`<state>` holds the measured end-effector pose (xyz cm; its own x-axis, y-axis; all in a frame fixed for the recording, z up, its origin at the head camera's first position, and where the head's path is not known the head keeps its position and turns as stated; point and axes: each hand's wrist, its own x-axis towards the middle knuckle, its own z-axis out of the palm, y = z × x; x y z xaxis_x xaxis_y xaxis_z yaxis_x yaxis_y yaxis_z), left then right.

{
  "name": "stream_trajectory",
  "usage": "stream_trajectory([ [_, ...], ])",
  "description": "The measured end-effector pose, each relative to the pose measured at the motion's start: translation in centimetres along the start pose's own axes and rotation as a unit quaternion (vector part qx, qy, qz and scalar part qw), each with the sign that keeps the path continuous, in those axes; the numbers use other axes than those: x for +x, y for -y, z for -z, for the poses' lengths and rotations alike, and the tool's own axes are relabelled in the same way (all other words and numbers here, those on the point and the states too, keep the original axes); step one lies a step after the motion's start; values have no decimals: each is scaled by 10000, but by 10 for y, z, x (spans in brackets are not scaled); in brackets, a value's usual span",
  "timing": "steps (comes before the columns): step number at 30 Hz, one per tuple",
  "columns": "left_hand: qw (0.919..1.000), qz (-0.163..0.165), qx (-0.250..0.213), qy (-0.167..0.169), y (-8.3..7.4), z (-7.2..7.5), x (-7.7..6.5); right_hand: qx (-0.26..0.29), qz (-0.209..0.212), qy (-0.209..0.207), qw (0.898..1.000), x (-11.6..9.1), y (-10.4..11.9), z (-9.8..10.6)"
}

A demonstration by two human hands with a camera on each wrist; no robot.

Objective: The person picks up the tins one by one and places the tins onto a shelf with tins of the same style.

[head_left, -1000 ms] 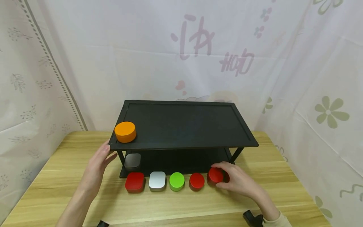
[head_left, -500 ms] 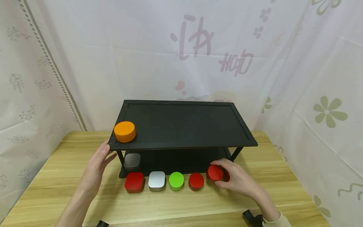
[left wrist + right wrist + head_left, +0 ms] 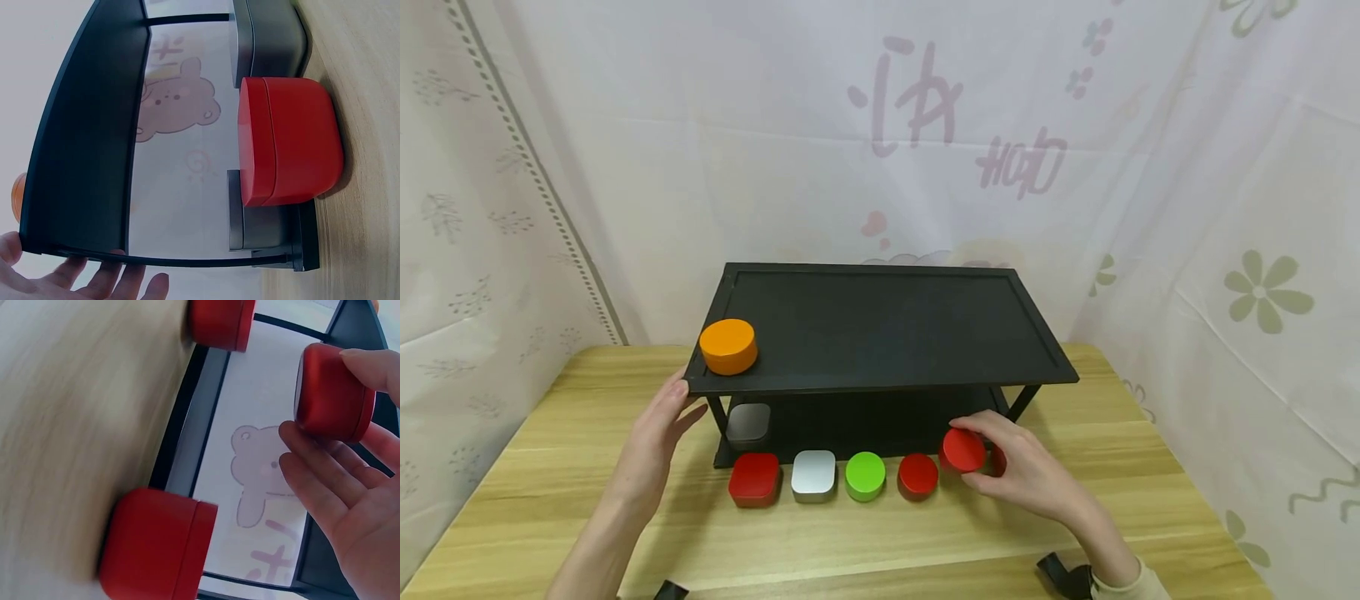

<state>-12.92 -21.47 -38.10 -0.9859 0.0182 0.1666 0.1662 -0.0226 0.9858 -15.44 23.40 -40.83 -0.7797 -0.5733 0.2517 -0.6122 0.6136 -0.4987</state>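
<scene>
My right hand (image 3: pixel 1028 471) pinches a round red tin (image 3: pixel 962 450) between thumb and fingers, in front of the lower shelf's right end. In the right wrist view this tin hangs well clear of the wooden surface, tilted in the fingers. Another red tin (image 3: pixel 998 461) shows partly behind the hand. On the left, my left hand (image 3: pixel 655 437) holds the front left corner of the black two-tier rack (image 3: pixel 887 329), thumb at the top edge and fingers below. An orange round tin (image 3: pixel 728 347) sits on the top shelf near that corner; a grey square tin (image 3: pixel 748 425) is below on the lower shelf.
Along the rack's front stands a row on the wooden table (image 3: pixel 820 550): a red square tin (image 3: pixel 755 480), a silver square tin (image 3: pixel 813 476), a green round tin (image 3: pixel 865 476) and a red round tin (image 3: pixel 917 477). A patterned curtain (image 3: pixel 775 167) hangs behind.
The right hand has raised the red round tin and shifted it slightly left and toward the rack, uncovering more of the red tin behind. The left hand stays at the rack's corner.
</scene>
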Motion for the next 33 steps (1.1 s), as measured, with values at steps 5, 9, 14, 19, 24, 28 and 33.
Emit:
stream_trajectory([
  [5, 10000, 4, -17, -5, 0, 0, 0, 217, 96, 5, 9997, 2, 7, 2],
  [9, 10000, 4, -29, -15, 0, 0, 0, 342, 292, -48, 9990, 5, 15, 3],
  [14, 10000, -18, -26, 12, 0, 0, 0, 270, 521, -149, 9982, 11, 27, 6],
  [19, 10000, -43, -25, 20, -1, 0, -1, 278, 675, -214, 9971, 13, 37, 9],
  [24, 10000, -25, 10, 39, 0, 0, 0, 332, 766, -227, 9963, 15, 44, 13],
  [28, 10000, -9, 14, 55, 1, 1, 0, 145, 841, -255, 9960, 19, 51, 18],
  [33, 10000, -37, -7, 37, 1, 0, 0, 50, 1041, -372, 9939, 25, 61, 24],
])
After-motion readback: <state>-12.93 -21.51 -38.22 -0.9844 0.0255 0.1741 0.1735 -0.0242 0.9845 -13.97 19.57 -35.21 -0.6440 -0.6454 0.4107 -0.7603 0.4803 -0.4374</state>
